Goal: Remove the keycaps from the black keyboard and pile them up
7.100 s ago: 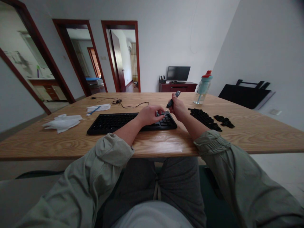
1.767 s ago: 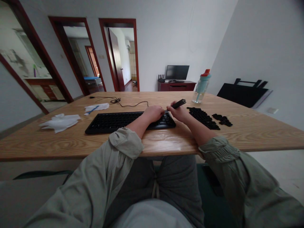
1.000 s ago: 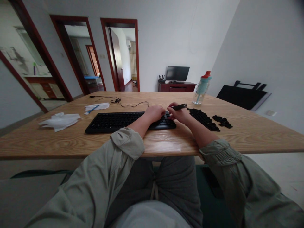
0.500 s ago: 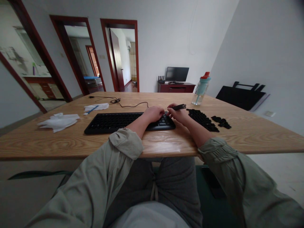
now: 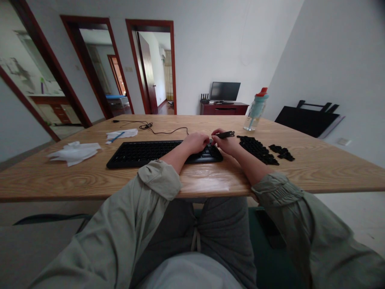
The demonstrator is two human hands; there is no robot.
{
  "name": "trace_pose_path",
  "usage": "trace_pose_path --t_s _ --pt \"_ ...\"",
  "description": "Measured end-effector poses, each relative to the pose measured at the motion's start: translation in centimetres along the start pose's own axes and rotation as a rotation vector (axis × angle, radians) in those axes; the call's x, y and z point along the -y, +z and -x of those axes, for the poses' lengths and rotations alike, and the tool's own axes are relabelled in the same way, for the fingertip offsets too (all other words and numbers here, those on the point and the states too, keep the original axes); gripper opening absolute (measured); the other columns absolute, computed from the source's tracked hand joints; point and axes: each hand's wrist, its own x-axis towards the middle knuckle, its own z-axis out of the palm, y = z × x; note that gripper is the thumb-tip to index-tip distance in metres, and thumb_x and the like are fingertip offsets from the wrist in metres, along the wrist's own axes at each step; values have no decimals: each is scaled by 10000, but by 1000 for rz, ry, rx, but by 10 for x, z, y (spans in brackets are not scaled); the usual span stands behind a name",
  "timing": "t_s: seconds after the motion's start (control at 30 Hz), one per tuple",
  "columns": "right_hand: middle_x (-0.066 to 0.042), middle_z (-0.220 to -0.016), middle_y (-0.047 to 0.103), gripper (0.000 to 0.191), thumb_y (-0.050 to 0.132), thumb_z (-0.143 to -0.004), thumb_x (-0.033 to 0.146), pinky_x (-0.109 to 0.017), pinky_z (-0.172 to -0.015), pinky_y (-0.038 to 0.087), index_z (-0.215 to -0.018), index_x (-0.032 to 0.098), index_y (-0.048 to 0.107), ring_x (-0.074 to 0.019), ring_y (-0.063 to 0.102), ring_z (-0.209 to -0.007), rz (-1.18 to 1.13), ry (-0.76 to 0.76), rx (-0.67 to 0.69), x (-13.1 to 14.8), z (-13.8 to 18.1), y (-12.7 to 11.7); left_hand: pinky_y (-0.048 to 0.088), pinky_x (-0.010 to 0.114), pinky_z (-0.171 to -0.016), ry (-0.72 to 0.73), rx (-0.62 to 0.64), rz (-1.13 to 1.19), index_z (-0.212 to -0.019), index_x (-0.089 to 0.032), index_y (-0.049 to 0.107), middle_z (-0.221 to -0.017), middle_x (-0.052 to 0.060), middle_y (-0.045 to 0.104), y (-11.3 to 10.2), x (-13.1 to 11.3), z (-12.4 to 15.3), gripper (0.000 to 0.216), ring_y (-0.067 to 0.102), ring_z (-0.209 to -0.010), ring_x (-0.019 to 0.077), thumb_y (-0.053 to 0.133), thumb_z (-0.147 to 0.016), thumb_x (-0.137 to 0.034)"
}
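Keyboard (image 5: 156, 152): black, lying flat on the wooden worktop (image 5: 90, 180), long side toward the person; its right end sits under both hands
Left hand (image 5: 195, 142): resting palm-down on the right end of the keyboard, fingers curled onto the keys; whether they pinch a keycap I cannot tell
Right hand (image 5: 227, 144): just beside the left, at the keyboard's right edge, fingers clenched round a slim dark tool
Tool (image 5: 225, 135): held nearly level, its free end pointing right and away from the keys, its working end hidden between the two hands
Loose keycaps (image 5: 258, 149): a dark spread on the worktop just right of the right hand, with a smaller heap (image 5: 282, 152) a little further right, both apart from the keyboard
Bottle (image 5: 255, 109): upright near the far edge, beyond the keycaps
Risk, tool: in my judgement the tip could slip off a key and scrape the neighbours, since the left hand's fingers lie close to it and hide the spot
Risk, cap: a pried cap could spring loose and skip off the worktop, as nothing rings the area
Risk, sleeve: the right forearm (image 5: 255, 168) passes close by the keycap spread, so a sweep outward could scatter it
Risk, board: the keyboard is pinned at one end only, so a hard lever might make it pivot
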Motion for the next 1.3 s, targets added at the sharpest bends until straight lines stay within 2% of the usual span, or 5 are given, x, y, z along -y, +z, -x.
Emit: trace_pose_path --t_s 0.2,0.47,0.67,0.8,1.3 --pt "-29 -738 697 180 517 -879 320 -304 -638 451 -997 207 593 -178 604 -640 65 -42 -1 1 4 -2 505 293 -841 23 0 -35 -1072 -265 755 -1077 53 759 -1 -1 2 310 694 -1015 220 467 -956 -276" --pt "-25 -731 692 138 532 -878 303 -301 -640 463 -975 213 570 -169 593 -627 -15 -23 17 4 6 -3 504 296 -864 50 -6 -40 -1060 -258 754 -1087 55 754 -3 -2 4 318 687 -1032 217 452 -960 -259" --pt "-29 -679 656 101 525 -902 282 -274 -535 429 -967 206 530 -147 536 -525 -241 171 -39 17 6 1 508 287 -873 -12 -48 15 -1063 -225 730 -1104 54 748 0 -1 2 275 680 -1022 207 489 -931 -234" --pt "-27 -673 655 80 525 -893 261 -260 -498 406 -950 206 534 -134 512 -488 -279 247 -28 22 7 2 507 288 -871 0 -44 18 -1050 -224 734 -1091 58 749 0 -1 1 275 678 -1028 207 486 -933 -224" --pt "-5 -651 636 81 525 -876 272 -289 -618 436 -931 214 541 -158 545 -576 -135 89 -11 15 8 0 496 295 -842 99 -68 -51 -1026 -250 750 -1055 46 759 6 6 -2 304 682 -1015 212 455 -955 -265"
